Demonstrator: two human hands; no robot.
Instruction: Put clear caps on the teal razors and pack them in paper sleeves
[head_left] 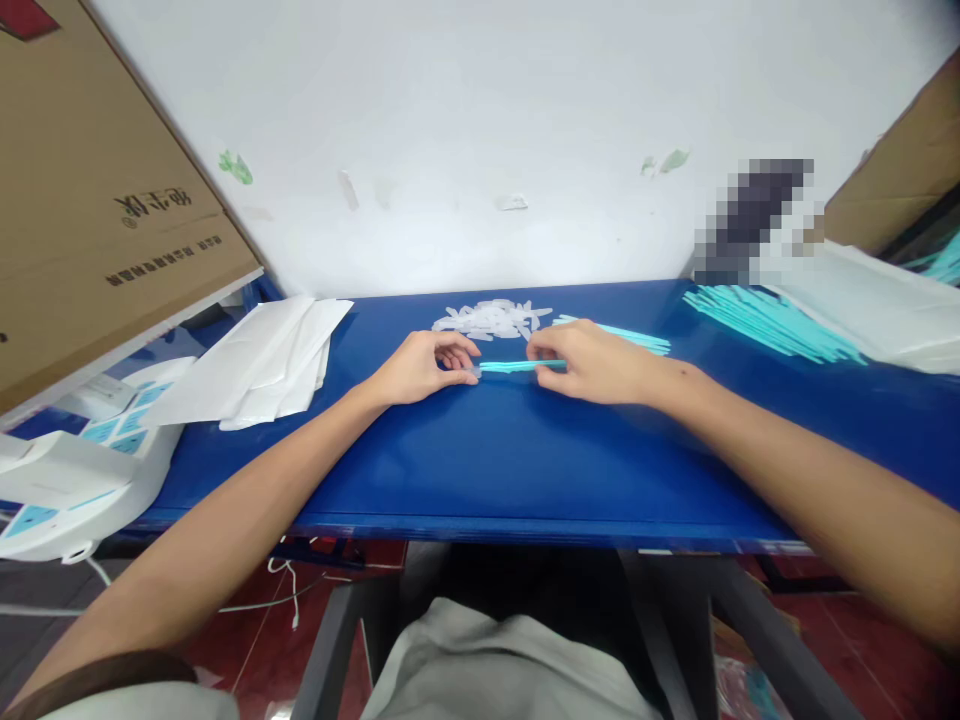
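My right hand (pixel 589 362) is closed on thin turquoise sticks (pixel 508 367), which lie level just above the blue table. At their left end, my left hand (pixel 424 368) pinches a small translucent plastic piece (pixel 475 371), and the stick tips meet it there. Whether the tips are inside that piece, I cannot tell. Behind both hands lies a pile of small whitish translucent plastic pieces (pixel 493 319). More turquoise sticks (pixel 637 338) rest on the table just behind my right hand, partly hidden by it.
A larger bunch of turquoise sticks (pixel 776 322) lies at the right, beside white bags (pixel 877 305). To the left are flat white bags (pixel 247 360) and a white machine (pixel 150 450). A cardboard box (pixel 112 200) rises at the left. The blue table (pixel 480 470) meets a white wall.
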